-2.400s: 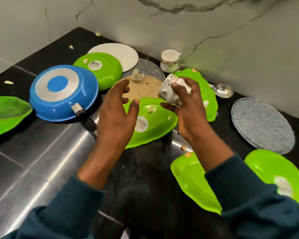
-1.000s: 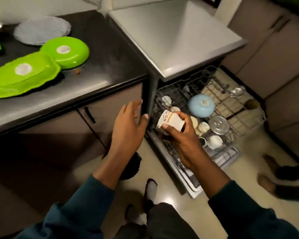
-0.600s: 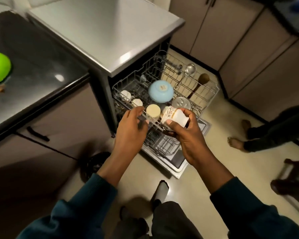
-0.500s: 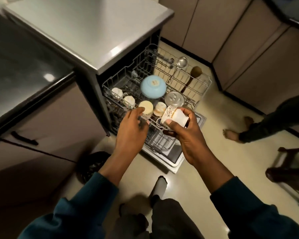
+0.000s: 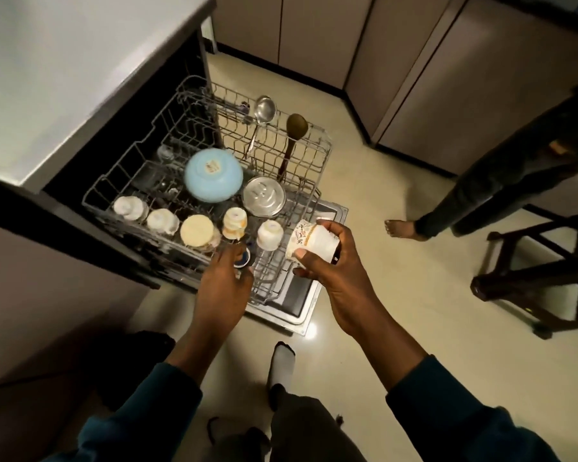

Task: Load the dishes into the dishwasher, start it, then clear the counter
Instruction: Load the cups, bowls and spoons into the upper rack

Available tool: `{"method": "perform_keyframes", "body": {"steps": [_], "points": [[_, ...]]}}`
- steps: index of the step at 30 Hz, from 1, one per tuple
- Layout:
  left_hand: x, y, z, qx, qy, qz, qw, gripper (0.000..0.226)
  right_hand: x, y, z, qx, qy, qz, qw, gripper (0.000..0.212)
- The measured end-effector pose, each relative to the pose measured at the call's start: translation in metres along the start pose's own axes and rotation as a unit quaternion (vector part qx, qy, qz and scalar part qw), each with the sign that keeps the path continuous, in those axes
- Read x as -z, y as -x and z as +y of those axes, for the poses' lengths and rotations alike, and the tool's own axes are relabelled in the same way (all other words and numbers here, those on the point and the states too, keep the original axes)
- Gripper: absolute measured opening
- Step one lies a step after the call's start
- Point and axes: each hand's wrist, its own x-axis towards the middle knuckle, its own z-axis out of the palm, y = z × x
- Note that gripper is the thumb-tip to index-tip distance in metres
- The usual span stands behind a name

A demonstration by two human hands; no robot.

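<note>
A patterned white cup (image 5: 311, 241) is held in the right hand (image 5: 334, 275), tipped on its side, with the thumb on its near side and the fingers (image 5: 332, 230) curled over the top. It is carried just past the rack's right front corner, at about 3 o'clock from the row of cups, and is not seen to touch the wire. The left hand (image 5: 222, 288) is stretched to the front edge of the pulled-out rack (image 5: 141, 155), its fingertips at a small dark blue item (image 5: 244, 258); whether that item is gripped cannot be told, since the fingers are hidden behind the back of the hand.

Along the rack's front edge several pale cups (image 5: 197, 230) are set upside down in a row. Behind them, towards 12 o'clock, an inverted light blue bowl (image 5: 213, 175) is seen, with a steel lid (image 5: 264, 196) just beside it at 3 o'clock. Further back, at 1 o'clock, a steel ladle (image 5: 264, 111) and a dark spoon (image 5: 296, 128) are laid across the wires. The dishwasher door (image 5: 327, 215) is lowered beneath the rack. At the right edge another person's bare foot (image 5: 401, 228) is planted on the floor near a dark stool (image 5: 544, 278).
</note>
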Motion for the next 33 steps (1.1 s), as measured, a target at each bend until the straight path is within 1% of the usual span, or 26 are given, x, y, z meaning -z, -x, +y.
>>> {"method": "perform_keyframes", "body": {"steps": [6,11,14,18,21,23,25,26,28,31,33], "points": [[-0.041,-0.038,0.006,-0.035,-0.036,-0.033,0.998,0.043,0.017,-0.042,-0.011,-0.012,-0.008,0.001,1.000,0.059],[-0.072,-0.070,0.011,-0.027,-0.024,-0.089,0.995,0.046,0.024,-0.077,-0.014,-0.027,-0.009,0.026,0.999,0.057],[-0.085,-0.079,0.008,-0.028,-0.033,-0.111,0.993,0.046,0.023,-0.088,-0.013,-0.034,0.020,0.039,0.998,0.059],[-0.103,-0.091,-0.001,-0.058,-0.049,-0.138,0.988,0.049,0.023,-0.102,-0.019,-0.041,0.035,0.053,0.997,0.060],[-0.123,-0.097,-0.009,-0.089,-0.069,-0.155,0.981,0.055,0.025,-0.112,-0.020,-0.048,0.045,0.052,0.996,0.060],[-0.134,-0.099,-0.009,-0.115,-0.078,-0.147,0.979,0.062,0.027,-0.118,-0.019,-0.049,0.053,0.058,0.996,0.061],[-0.144,-0.102,-0.009,-0.135,-0.070,-0.141,0.978,0.060,0.030,-0.124,-0.018,-0.048,0.068,0.057,0.995,0.062],[-0.147,-0.103,-0.008,-0.134,-0.063,-0.146,0.978,0.058,0.033,-0.127,-0.017,-0.050,0.075,0.053,0.995,0.062],[-0.155,-0.107,-0.004,-0.130,-0.063,-0.151,0.978,0.046,0.041,-0.135,-0.016,-0.057,0.086,0.035,0.994,0.061],[-0.169,-0.112,0.002,-0.123,-0.072,-0.106,0.984,0.050,0.053,-0.150,-0.015,-0.066,0.093,0.000,0.993,0.060],[-0.176,-0.113,0.009,-0.090,-0.063,-0.077,0.991,0.051,0.062,-0.162,-0.015,-0.066,0.104,-0.018,0.992,0.060]]}}
